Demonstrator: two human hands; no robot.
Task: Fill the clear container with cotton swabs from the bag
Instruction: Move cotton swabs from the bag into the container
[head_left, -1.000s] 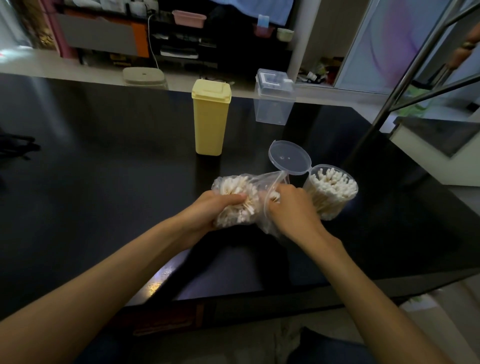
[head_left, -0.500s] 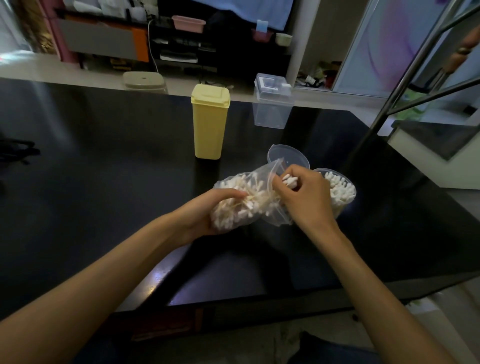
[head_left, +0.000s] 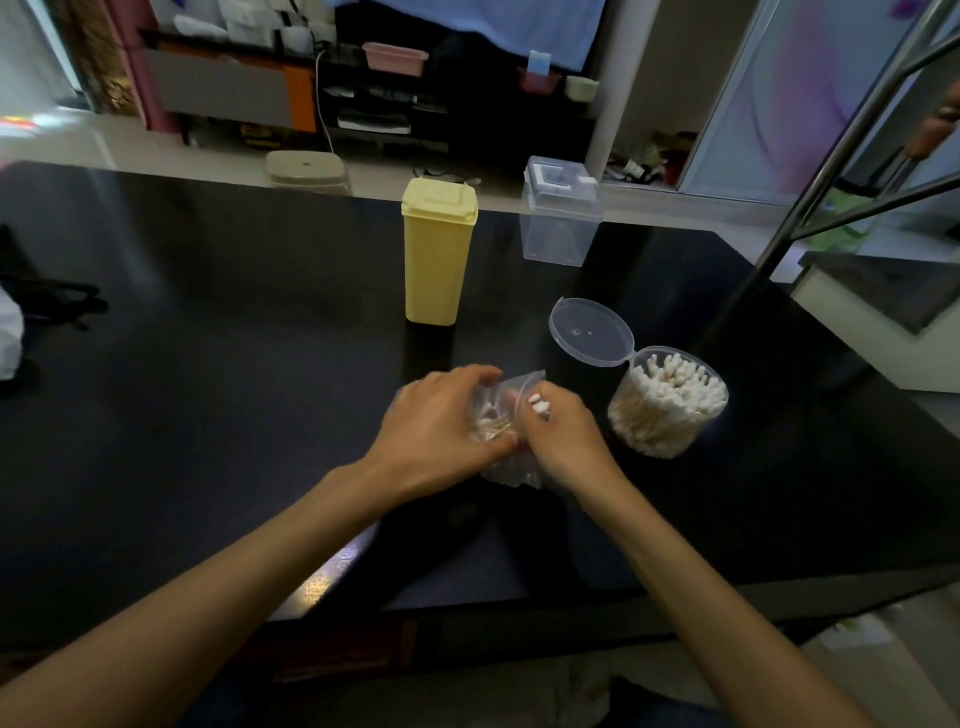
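While left hand (head_left: 436, 426) clasps bag (head_left: 506, 470), right hand (head_left: 563, 441) pinches swabs (head_left: 539, 404).

1. I'm seeing the surface (head_left: 208, 322) looking dark and glossy.
2. The clear container (head_left: 670, 415) and bag (head_left: 511, 475) are showing as transparent plastic.
3. The yellow box (head_left: 439, 254) is looking like matt plastic.
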